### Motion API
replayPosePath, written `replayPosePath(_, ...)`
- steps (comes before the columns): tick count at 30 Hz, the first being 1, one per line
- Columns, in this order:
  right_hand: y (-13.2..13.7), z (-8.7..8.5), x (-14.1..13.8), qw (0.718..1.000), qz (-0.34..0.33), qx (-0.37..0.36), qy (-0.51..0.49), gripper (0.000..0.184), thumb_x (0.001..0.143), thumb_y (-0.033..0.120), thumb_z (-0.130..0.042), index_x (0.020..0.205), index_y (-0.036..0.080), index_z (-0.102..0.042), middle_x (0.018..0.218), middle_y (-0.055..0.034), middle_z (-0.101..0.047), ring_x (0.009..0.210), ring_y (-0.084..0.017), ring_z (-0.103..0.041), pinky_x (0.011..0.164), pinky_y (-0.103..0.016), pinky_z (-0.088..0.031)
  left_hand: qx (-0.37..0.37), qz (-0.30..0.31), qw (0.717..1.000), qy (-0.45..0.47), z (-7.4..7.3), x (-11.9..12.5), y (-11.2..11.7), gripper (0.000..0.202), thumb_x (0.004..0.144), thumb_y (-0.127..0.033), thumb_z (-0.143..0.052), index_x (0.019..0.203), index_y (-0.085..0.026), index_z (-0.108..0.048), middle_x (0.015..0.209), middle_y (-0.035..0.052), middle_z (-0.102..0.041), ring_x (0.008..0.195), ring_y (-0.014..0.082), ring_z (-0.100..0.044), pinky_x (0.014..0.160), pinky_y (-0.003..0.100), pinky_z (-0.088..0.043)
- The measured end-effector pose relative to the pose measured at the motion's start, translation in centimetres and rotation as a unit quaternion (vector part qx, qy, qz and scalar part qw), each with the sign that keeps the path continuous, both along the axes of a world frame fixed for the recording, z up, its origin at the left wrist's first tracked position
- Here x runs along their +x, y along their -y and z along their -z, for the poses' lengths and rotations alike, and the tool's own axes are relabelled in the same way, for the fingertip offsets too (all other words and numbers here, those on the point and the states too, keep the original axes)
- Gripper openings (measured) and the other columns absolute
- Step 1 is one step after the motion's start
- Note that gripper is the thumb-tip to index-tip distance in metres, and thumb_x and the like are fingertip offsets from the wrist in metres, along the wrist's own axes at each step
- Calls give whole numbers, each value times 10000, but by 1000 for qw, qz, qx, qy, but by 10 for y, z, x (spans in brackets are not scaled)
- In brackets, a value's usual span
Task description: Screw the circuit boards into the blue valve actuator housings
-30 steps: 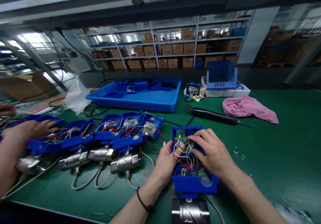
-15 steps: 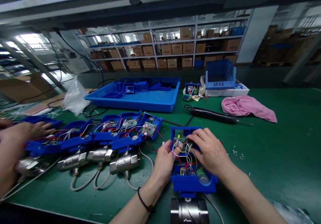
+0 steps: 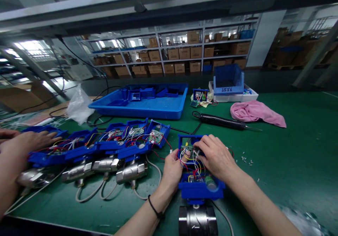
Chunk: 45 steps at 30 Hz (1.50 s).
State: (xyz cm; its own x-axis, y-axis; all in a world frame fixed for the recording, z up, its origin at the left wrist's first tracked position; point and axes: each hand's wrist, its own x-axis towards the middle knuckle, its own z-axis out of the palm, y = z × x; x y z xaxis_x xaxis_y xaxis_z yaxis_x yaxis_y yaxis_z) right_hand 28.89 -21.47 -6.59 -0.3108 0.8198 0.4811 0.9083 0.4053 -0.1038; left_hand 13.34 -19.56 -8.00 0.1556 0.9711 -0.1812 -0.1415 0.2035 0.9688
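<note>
In front of me stands an opened blue plastic housing (image 3: 202,193) on a metal valve body (image 3: 197,221). Its raised blue cover (image 3: 180,141) frames a small green circuit board (image 3: 187,148), joined to the lower half by red, white and yellow wires (image 3: 194,162). My left hand (image 3: 173,167) grips the cover's left side, its thumb over the board. My right hand (image 3: 216,155) is closed from the right, fingertips pinching at the board's right edge and hiding part of it. A green cylinder (image 3: 210,182) sits in the lower half.
Several opened blue housings on metal valves (image 3: 132,172) line the left, where a co-worker's hand (image 3: 29,142) rests over one. Behind are a blue tray (image 3: 158,113) and a black electric screwdriver (image 3: 221,120). A pink cloth (image 3: 257,112) and small screws (image 3: 246,159) lie right.
The view has shifted slightly. Both my hands stay at the housing in nearly the same pose, and the wires are little changed.
</note>
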Motion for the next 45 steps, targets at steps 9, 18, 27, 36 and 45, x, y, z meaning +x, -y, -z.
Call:
replayPosePath(9,11,-2,8,996,-31,-9,-84,318,853,169,-547,1169,199,-566,1063,-82,-615,952,-211,-557,795,-388,-504,28,-14,999,-18,12,-7,-5,415,593,-454,-783,835,-136,-672,767,44,-719,752,217,-648,717,296,-477)
replayPosePath(18,-54,-27,82,986,156,-54,-1,283,899,152,-439,1140,100,-577,1058,-152,-637,1017,-225,-602,875,-386,-489,70,-12,991,-114,7,-9,-7,396,539,-484,-782,703,-156,-632,656,13,-668,714,213,-614,682,285,-454)
replayPosePath(27,-92,-5,106,976,170,-130,51,370,886,390,-533,1181,167,-533,1183,-86,-566,1015,-197,-580,866,-421,-500,102,29,976,-192,7,-13,-9,480,636,-585,-642,828,-144,-645,822,68,-715,809,263,-645,750,342,-476)
replayPosePath(36,-51,-58,130,965,197,40,-170,546,791,441,-566,1245,165,-439,1011,-103,-624,863,-221,-603,761,-384,-497,103,49,976,-188,8,-15,-7,540,690,-614,-589,940,-137,-624,952,104,-709,892,283,-645,799,356,-462)
replayPosePath(45,1,-94,122,744,64,137,-650,415,679,382,-696,1015,211,-523,594,68,-543,484,-99,-515,475,-238,-452,101,52,970,-215,6,-15,-7,555,655,-617,-615,944,-143,-621,943,92,-713,881,280,-639,831,356,-467)
